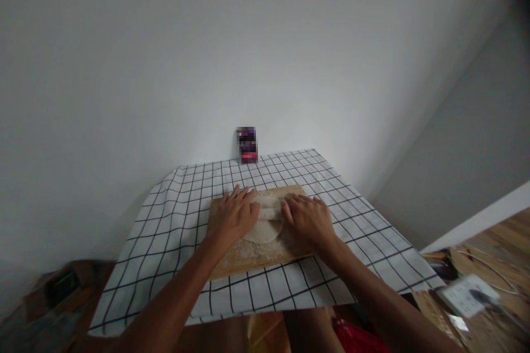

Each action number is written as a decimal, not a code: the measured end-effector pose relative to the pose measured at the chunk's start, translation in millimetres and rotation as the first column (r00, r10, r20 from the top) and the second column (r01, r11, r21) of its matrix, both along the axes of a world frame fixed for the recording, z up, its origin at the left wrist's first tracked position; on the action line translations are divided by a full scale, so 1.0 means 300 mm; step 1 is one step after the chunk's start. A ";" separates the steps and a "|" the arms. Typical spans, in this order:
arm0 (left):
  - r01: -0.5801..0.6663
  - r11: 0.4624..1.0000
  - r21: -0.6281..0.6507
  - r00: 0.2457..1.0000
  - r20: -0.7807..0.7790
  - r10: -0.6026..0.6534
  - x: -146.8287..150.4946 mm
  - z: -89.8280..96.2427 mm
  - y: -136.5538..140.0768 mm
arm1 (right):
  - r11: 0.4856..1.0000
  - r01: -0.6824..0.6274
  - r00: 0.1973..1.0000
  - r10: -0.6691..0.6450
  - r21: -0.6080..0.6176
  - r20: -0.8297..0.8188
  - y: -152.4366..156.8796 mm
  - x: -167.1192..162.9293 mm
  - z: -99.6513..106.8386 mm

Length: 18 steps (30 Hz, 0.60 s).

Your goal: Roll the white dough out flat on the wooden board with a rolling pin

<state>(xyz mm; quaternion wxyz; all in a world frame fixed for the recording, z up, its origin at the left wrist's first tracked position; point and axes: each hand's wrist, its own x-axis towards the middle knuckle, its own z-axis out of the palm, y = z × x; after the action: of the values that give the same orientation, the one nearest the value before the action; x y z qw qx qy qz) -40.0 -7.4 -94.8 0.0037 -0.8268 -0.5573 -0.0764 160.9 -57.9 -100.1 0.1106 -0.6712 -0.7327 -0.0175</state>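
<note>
A pale round of dough (261,233) lies flat on a floured wooden board (248,260). Across it runs a light-coloured rolling pin (270,213), of which only the middle shows between my hands. My left hand (239,210) is over the pin's left part, fingers pointing forward and thumb turned inward. On the right part, my right hand (308,218) bends over the pin with its fingers forward. Both palms cover the ends of the pin, so those are hidden.
A white cloth with black checks (174,231) covers the table. At its far edge a dark, pixelated upright object (248,145) leans against the white wall. To the lower right are a power strip (467,295) and cables; a box (60,289) stands low at left.
</note>
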 end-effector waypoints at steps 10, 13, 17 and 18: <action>0.113 0.982 0.155 0.991 0.052 -0.122 -0.036 -0.023 -0.073 | 0.999 -0.006 0.995 0.010 0.048 -0.096 -0.081 -0.006 -0.036; 0.127 0.975 0.184 0.988 0.059 -0.140 -0.044 -0.029 -0.088 | 0.998 -0.007 0.994 0.014 0.063 -0.111 -0.098 -0.009 -0.036; 0.146 0.967 0.209 0.981 0.098 -0.169 -0.056 -0.044 -0.110 | 0.997 -0.012 0.993 0.021 0.081 -0.115 -0.125 -0.011 -0.043; 0.157 0.962 0.223 0.977 0.110 -0.185 -0.060 -0.050 -0.115 | 0.996 -0.017 0.993 0.027 0.089 -0.118 -0.132 -0.010 -0.045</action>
<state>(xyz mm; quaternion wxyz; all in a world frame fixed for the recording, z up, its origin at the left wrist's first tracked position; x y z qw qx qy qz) -58.1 -41.9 -110.0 0.0496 -0.8599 -0.4714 -0.1894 157.9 -97.5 -113.5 0.1839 -0.6574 -0.7307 -0.0085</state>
